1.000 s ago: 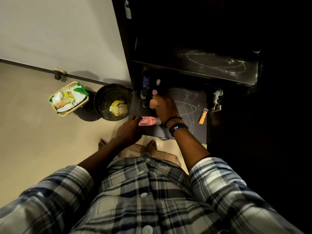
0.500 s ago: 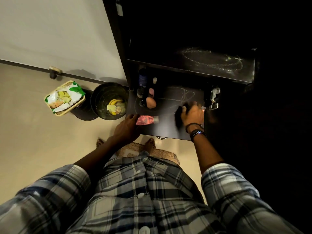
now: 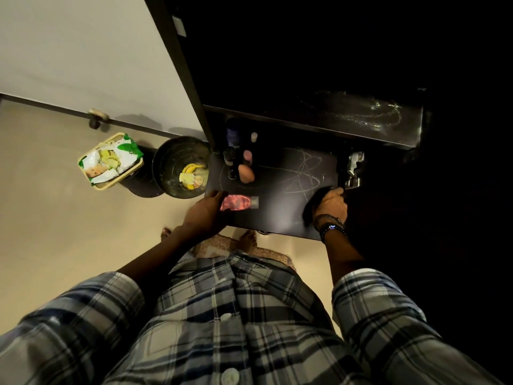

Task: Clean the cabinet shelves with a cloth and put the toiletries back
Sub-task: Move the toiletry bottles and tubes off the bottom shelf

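A dark lower shelf (image 3: 280, 190) of the open cabinet carries pale chalky wipe marks. My right hand (image 3: 331, 204) presses a dark cloth (image 3: 313, 202) onto the shelf's right front corner. My left hand (image 3: 206, 211) rests at the left front edge, fingers against the end of a pink tube (image 3: 238, 202) lying on its side. Several small bottles (image 3: 236, 159) and a peach egg-shaped sponge (image 3: 245, 173) stand at the shelf's back left. The upper shelf (image 3: 361, 118) also shows smears.
A dark bin (image 3: 180, 166) with banana peel stands on the floor left of the cabinet. Beside it lies a yellow basket (image 3: 111, 159) with packets. A metal hinge (image 3: 352, 169) sits at the shelf's right edge. My bare feet (image 3: 247, 238) stand on a mat.
My right hand has left the bottles at the back left and swept the cloth to the right front corner. The orange tube seen by the hinge is now hidden. My left hand stays put.
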Motion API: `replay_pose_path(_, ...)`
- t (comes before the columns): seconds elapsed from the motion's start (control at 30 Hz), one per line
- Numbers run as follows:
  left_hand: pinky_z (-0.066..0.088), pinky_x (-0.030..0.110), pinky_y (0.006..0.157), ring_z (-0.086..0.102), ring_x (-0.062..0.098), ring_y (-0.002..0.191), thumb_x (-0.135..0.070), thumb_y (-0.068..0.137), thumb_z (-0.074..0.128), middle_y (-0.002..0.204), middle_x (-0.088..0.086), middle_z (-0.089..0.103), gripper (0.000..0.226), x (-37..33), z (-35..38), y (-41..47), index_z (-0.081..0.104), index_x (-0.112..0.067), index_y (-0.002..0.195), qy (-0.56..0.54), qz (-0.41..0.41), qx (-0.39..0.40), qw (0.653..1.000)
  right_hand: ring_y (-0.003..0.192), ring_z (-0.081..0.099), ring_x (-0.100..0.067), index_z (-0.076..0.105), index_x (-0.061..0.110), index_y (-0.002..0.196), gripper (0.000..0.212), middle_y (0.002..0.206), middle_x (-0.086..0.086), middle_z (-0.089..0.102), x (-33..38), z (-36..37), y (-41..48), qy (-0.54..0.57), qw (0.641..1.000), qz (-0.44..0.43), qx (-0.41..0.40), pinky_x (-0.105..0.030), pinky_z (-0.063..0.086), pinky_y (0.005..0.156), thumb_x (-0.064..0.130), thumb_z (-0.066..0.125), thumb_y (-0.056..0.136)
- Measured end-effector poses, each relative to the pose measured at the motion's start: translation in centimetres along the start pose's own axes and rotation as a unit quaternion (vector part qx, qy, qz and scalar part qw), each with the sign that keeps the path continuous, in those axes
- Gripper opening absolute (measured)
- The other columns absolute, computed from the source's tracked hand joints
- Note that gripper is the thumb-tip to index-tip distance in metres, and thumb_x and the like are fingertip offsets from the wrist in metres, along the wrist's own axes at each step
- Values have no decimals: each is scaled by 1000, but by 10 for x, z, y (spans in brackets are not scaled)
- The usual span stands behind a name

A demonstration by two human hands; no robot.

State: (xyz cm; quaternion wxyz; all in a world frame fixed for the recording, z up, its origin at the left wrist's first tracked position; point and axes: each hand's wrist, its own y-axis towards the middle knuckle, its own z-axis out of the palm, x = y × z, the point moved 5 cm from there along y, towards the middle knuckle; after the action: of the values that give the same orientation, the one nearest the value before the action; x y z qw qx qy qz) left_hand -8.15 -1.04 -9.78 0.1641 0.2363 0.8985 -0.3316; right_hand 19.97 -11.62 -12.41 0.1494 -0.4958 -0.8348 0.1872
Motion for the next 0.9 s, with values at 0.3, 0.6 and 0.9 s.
replay_pose_path(0.3,51,45,80,58,36,105,-30,91,56,133,12,48,47,3,-2,12,44,-12,133,-1,-2,-2,1000,111,57,-37,54,1,117,33,117,-21,60,28,-8,4,5,993,-109,36,-37,46,89,26,48,96)
replay_pose_path(0.6,50,43,82,57,37,108,-30,91,55,138,12,43,47,11,-11,4,44,-12,133,-4,-21,-23,1000,81,65,-21,72,2,81,39,76,-10,70,152,14,3,189,952,-181,161,-30,51,80,30,49,95)
replay_pose_path(0.9,50,40,78,58,36,104,-30,91,55,135,13,46,49,28,-14,-19,42,-14,135,-24,-39,-50,998,88,66,-20,71,6,86,26,83,-7,68,162,15,7,220,953,-150,144,-27,46,76,30,59,88)
